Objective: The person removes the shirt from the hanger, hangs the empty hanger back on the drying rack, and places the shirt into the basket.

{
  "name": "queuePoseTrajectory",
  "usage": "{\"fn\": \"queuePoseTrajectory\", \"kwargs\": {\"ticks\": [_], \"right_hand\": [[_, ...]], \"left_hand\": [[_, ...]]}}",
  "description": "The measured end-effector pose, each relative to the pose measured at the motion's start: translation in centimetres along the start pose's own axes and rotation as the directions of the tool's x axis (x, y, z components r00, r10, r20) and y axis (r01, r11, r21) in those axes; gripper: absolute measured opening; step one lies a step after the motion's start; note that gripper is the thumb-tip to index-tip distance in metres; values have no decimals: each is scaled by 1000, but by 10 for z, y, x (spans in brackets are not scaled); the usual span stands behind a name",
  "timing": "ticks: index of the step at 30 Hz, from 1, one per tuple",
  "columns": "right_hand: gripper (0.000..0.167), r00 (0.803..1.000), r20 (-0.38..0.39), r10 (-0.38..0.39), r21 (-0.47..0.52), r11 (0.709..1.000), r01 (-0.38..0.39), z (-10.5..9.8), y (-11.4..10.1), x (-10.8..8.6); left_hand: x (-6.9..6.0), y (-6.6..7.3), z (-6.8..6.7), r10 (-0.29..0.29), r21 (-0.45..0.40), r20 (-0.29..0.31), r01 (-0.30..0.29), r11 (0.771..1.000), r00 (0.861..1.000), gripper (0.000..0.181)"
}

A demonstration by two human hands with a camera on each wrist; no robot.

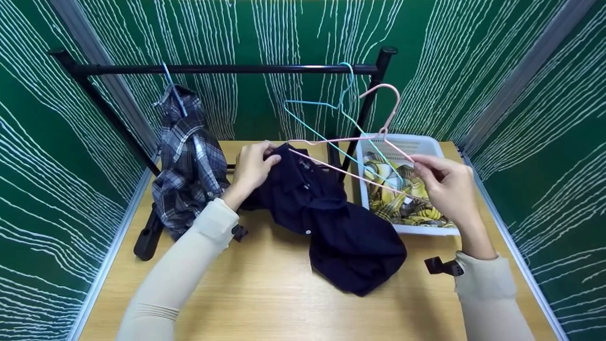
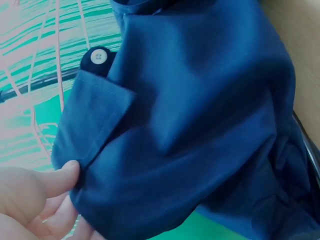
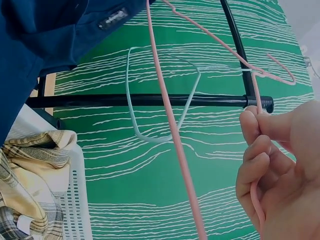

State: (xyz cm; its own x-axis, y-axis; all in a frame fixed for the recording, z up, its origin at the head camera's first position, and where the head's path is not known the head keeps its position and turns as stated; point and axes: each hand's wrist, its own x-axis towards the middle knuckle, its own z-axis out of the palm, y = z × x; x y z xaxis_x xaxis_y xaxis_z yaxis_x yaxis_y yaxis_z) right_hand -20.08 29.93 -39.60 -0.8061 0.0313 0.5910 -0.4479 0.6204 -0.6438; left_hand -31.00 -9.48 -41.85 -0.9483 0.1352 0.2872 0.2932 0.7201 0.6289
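Green walls with white streaky lines (image 1: 303, 35) are seen around a pale wooden desk (image 1: 246, 293), on which a black metal clothes rack (image 1: 236, 69) is set, beyond the fingers of both hands. By the left hand (image 1: 255, 166), the edge of a dark navy button-up shirt (image 1: 326, 218) is pinched near the collar between thumb and fingers; the rest of the cloth is draped between the two hands and toward the near side. By the right hand (image 1: 445, 184), one side of a thin pink wire hanger (image 3: 170, 114) is gripped, thumb and fingers clamped on it. The hanger's far end is brought up to the collar beside the left fingers; how deep it is inserted cannot be told.

One garment, a grey-and-white plaid shirt (image 1: 184, 177), appears to be done: it is hung on a blue hanger (image 1: 174, 90) at the rack, left of the left fingers. The navy shirt is judged to be only just begun, as the pink hanger's right side and hook are bare and off the rail. Left to be handled, seemingly, is a yellow-and-black plaid cloth (image 1: 416, 213), which lies in a white plastic basket (image 1: 426, 230) just beyond and below the right fingers. A turquoise wire hanger (image 1: 341, 105) is hung on the rail, between the hands, with no garment on it.
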Motion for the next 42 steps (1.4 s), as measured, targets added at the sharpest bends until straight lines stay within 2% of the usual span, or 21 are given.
{"fn": "queuePoseTrajectory", "kwargs": {"ticks": [4,8,15,18,21,23,25,27,29,31,34,38,40,42], "right_hand": [[19,1000,6,7,8,1000,-8,-2,2,-1],[20,999,28,15,18,1000,-16,-2,2,-1],[21,997,54,50,71,996,-54,2,0,0],[21,996,55,74,87,993,-79,3,0,0],[21,995,49,88,87,992,-92,3,-2,-1],[21,994,46,95,85,991,-99,3,-3,-1],[21,994,46,99,87,991,-102,2,-4,-1],[21,994,45,100,85,991,-104,2,-5,0],[21,994,42,97,84,991,-100,1,-6,-1],[20,995,39,90,81,992,-93,1,-7,-1],[20,996,34,78,72,994,-81,1,-7,-1],[21,997,31,76,68,995,-78,1,-9,-1],[21,996,35,79,72,994,-82,2,-10,-1],[21,996,38,82,69,994,-84,3,-10,-1]], "left_hand": [[-2,0,1,-17,60,61,14,998,998,22],[-4,-1,5,-11,92,121,0,996,993,23],[-10,0,7,-9,151,265,-32,988,964,29],[-10,3,4,-24,149,283,-20,989,959,31],[-9,7,-6,-20,133,272,-17,991,962,30],[-7,11,-16,2,118,249,-32,992,968,29],[-4,15,-28,50,109,207,-73,991,977,26],[1,19,-41,118,119,139,-135,984,983,24],[8,23,-55,194,142,57,-200,969,979,22],[15,27,-70,258,163,-37,-249,955,965,21],[27,35,-92,331,194,-157,-300,934,930,21],[44,43,-118,394,265,-256,-328,907,883,25],[53,44,-130,405,309,-272,-319,896,873,30],[61,45,-139,401,346,-264,-302,888,877,35]]}}
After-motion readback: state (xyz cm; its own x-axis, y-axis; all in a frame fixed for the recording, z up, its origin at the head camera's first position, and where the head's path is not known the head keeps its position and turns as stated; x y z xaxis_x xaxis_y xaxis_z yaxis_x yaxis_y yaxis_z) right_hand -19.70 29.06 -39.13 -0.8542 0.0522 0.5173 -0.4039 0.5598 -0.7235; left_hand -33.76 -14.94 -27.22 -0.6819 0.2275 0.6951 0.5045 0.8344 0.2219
